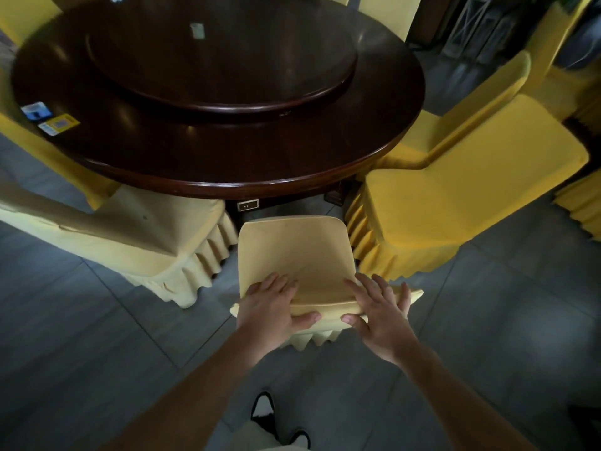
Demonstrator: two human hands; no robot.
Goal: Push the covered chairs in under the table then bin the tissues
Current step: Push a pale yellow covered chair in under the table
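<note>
My left hand [271,305] and right hand [379,309] grip the pale yellow fabric-covered chair [294,255] by its backrest top, fingers over, thumbs behind; loose slippery cover, rigid frame beneath, probably light.

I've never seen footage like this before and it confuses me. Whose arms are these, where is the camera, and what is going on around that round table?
The one picture comes from a camera worn on a person's head, looking forward and down, so the arms are the wearer's own. The left hand and right hand both grip the top of the back of a pale yellow covered chair, fingers over the front, thumbs behind. Its seat faces the dark round table, which carries a raised turning disc. A few stickers lie near the table's left edge. More covered chairs stand on either side.
</note>
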